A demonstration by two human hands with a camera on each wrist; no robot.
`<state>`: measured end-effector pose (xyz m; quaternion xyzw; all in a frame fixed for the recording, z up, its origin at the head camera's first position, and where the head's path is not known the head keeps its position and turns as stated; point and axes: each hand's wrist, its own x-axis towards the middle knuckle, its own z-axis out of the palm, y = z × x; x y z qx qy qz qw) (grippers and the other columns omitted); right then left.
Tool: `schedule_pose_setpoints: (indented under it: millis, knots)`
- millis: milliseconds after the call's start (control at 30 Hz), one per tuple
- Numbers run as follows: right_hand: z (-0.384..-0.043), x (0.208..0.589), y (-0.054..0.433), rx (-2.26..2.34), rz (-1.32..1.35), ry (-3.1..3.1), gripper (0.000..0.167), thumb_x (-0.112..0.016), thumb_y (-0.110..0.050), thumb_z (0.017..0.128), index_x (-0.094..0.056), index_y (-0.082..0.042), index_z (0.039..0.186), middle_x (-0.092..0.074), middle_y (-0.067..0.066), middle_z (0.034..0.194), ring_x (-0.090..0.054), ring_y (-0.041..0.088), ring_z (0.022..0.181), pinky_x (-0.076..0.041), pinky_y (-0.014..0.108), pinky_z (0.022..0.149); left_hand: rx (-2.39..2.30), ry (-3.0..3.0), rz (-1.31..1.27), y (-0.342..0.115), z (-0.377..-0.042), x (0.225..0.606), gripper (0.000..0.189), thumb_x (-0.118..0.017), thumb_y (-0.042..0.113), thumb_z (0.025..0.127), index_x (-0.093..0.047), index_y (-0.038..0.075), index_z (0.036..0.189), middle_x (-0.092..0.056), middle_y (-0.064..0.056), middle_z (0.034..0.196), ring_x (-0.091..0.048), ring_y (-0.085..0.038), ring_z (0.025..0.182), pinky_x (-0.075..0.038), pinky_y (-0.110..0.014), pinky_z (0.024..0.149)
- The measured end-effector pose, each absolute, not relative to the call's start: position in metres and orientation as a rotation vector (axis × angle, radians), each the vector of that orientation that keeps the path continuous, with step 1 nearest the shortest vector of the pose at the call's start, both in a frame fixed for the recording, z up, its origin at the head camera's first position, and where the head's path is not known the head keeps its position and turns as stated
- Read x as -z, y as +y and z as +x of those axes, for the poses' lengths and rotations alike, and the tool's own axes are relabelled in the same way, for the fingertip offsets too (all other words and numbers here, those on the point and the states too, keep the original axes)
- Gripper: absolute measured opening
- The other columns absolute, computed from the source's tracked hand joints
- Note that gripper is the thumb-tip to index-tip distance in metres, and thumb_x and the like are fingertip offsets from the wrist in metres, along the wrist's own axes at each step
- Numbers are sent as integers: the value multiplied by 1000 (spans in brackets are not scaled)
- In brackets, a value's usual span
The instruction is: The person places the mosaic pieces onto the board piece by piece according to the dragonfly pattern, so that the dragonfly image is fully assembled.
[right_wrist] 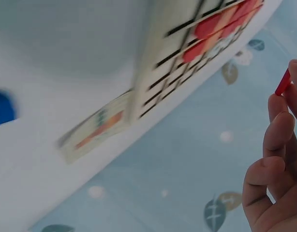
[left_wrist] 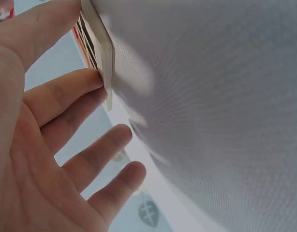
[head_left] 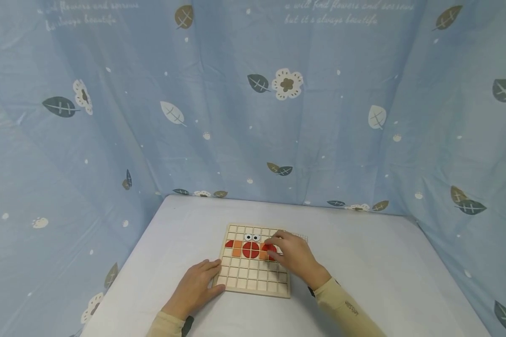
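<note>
Two eye pieces point(head_left: 248, 238) are sitting on the wooden grid board point(head_left: 242, 282), at twelve o'clock from a red disc point(head_left: 247, 253). At the disc's nine o'clock an orange strip point(head_left: 237, 248) is lying, with a red quarter point(head_left: 229, 244) beyond it; the cell below this quarter is showing bare. At three o'clock another orange strip point(head_left: 263, 255) is lying, but the right hand point(head_left: 296, 255) is covering cells there, so I cannot tell whether that side is complete. The figure is, I judge, nearing completion. The right hand is pinching a small red piece point(right_wrist: 283, 83); the left hand point(head_left: 197, 285) is touching the board at eight o'clock, fingers extended. A patterned card point(right_wrist: 97, 128) is lying near two o'clock, partly hidden, and a blue thing point(right_wrist: 1, 108) is showing only partly.
</note>
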<state>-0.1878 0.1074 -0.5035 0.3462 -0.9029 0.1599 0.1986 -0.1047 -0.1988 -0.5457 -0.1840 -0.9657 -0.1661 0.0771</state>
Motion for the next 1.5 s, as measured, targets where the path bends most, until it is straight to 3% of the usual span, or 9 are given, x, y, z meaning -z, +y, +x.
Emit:
schedule_pose_setpoints:
  millis: [200, 667, 967, 1233, 1500]
  knots:
    - [-192, 502, 80, -480, 1052, -2503, 27, -86, -28, 83, -79, -22, 108, -69, -5, 103, -67, 10, 82, -55, 23, 59, 493, -2905, -566, -201, -105, 546, 59, -78, 41, 87, -68, -1, 128, -63, -11, 138, -56, -39, 128, -45, -55, 107]
    - [-201, 510, 27, -531, 1142, -2560, 26, -81, -34, 88, -78, -22, 111, -71, -6, 105, -67, 8, 89, -58, 24, 72, 390, -2866, -682, -205, -108, 546, 57, -74, 43, 91, -69, 0, 127, -63, -12, 137, -59, -41, 124, -48, -57, 103]
    - [-212, 516, 6, -528, 1155, -2704, 27, -80, -35, 88, -78, -21, 111, -71, -6, 106, -67, 6, 89, -58, 25, 73, 363, -2851, -701, -204, -107, 544, 55, -75, 43, 90, -70, 0, 125, -64, -13, 136, -59, -42, 122, -49, -58, 100]
    - [-222, 525, -6, -457, 1136, -2800, 23, -79, -35, 89, -80, -25, 110, -65, -11, 96, -56, -1, 75, -51, 18, 64, 354, -2874, -714, -205, -108, 544, 55, -74, 42, 91, -69, 0, 126, -64, -12, 137, -58, -41, 123, -49, -56, 101]
    - [-223, 524, -13, -407, 1141, -2871, 18, -79, -33, 89, -80, -26, 107, -63, -12, 93, -55, 0, 77, -51, 19, 65, 355, -2873, -730, -205, -109, 542, 53, -74, 40, 91, -70, 0, 126, -64, -14, 136, -58, -42, 124, -48, -56, 101]
